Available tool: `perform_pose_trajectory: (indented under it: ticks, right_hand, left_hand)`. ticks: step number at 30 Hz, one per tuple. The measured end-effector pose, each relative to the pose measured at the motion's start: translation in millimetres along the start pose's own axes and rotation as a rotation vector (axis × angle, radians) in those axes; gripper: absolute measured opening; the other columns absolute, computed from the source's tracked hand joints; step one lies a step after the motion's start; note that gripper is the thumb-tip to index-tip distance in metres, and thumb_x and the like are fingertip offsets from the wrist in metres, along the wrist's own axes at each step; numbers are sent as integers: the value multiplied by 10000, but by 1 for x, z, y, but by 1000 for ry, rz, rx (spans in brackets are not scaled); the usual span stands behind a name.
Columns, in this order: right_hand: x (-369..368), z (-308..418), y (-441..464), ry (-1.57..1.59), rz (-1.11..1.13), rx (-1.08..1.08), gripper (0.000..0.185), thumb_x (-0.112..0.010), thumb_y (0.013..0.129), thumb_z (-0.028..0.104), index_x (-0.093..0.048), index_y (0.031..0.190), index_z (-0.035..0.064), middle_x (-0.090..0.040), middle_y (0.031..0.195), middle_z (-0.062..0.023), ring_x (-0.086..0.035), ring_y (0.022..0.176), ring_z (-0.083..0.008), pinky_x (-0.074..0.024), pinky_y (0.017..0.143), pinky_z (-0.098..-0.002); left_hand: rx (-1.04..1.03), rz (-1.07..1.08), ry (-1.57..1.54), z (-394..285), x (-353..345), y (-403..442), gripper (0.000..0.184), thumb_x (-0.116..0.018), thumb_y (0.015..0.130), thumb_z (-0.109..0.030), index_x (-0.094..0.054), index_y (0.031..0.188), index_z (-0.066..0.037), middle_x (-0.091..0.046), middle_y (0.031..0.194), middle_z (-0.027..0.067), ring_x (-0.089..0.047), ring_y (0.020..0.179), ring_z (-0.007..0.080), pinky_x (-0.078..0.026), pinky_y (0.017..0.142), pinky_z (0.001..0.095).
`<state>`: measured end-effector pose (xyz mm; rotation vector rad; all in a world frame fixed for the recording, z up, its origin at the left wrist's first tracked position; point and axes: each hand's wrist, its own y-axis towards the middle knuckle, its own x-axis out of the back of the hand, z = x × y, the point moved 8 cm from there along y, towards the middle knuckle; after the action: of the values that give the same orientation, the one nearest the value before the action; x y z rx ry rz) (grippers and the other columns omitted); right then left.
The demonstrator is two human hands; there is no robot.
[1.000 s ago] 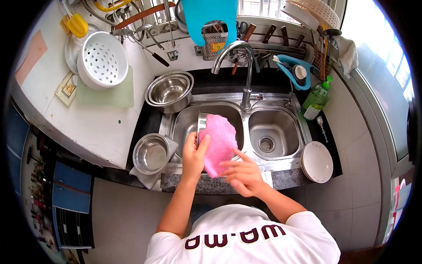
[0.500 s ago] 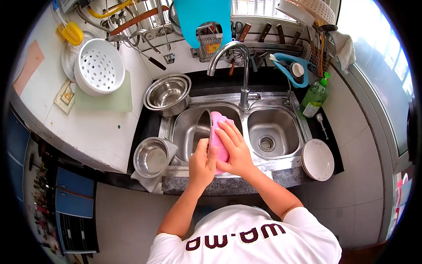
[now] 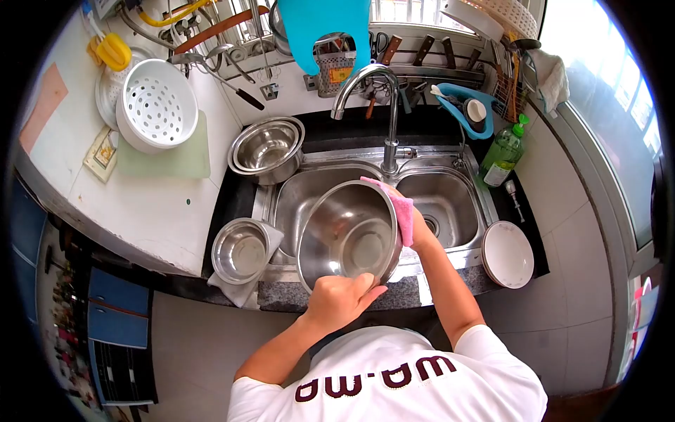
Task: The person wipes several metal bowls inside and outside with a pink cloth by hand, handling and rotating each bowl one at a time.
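A large stainless steel mixing bowl (image 3: 337, 218) is held tilted over the left sink basin, its shiny inside turned up toward me. My left hand (image 3: 337, 301) grips its near rim, thumb on the inner side and fingers curled beneath. On the bowl's right outer side, my right hand (image 3: 420, 231) presses a pink cloth (image 3: 402, 211) against the metal. The cloth and the bowl hide most of that hand's fingers.
Nested steel bowls (image 3: 267, 149) stand left of the sink (image 3: 439, 204), with a smaller bowl (image 3: 240, 251) on a cloth nearer me. White plates (image 3: 508, 254) sit at the right, below green dish soap (image 3: 503, 153). The faucet (image 3: 391, 126) rises behind the bowl.
The bowl has turned from edge-on to showing its inside. My right hand and the pink cloth have moved right onto its outer side; my left hand has shifted lower along the rim.
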<state>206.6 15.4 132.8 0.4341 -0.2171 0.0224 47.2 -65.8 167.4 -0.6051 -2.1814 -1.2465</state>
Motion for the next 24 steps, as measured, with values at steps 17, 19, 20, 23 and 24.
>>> perform_pose_trajectory:
  ticks: [17,19,20,23,24]
  right_hand:
    - [2,20,-31,411,-311,90,583,-569,893,197,-361,1391,-24,-417,1411,-137,-398,1289,-221,-303,1070,-346]
    - [15,38,-24,79,-214,64,533,-564,918,259,-439,1335,-48,-466,1376,-131,-458,1233,-215,-335,1052,-340]
    - [19,40,-24,54,-188,68,527,-562,918,254,-441,1335,-46,-469,1373,-130,-461,1230,-213,-339,1050,-337]
    - [23,43,-23,68,-142,91,513,-557,919,241,-445,1333,-40,-479,1364,-126,-470,1220,-204,-349,1041,-327]
    - [24,43,-23,69,-136,102,508,-555,919,236,-446,1332,-38,-482,1362,-125,-472,1216,-202,-353,1039,-324]
  left_hand:
    - [38,102,-29,-1,10,15,277,-735,781,-244,-515,780,-76,-548,537,102,-577,474,285,-430,432,375]
    - [2,139,8,-18,18,17,290,-758,756,-243,-529,665,-91,-525,508,75,-565,458,260,-434,435,364]
    - [-98,196,18,-30,18,16,285,-763,749,-250,-533,677,-97,-489,487,53,-535,432,246,-421,422,354]
    - [-262,205,-33,-47,15,9,271,-763,742,-258,-541,706,-106,-417,469,0,-477,398,196,-387,392,311]
    - [-331,217,-58,-53,13,5,267,-756,744,-249,-538,711,-100,-426,480,-7,-482,405,189,-384,388,301]
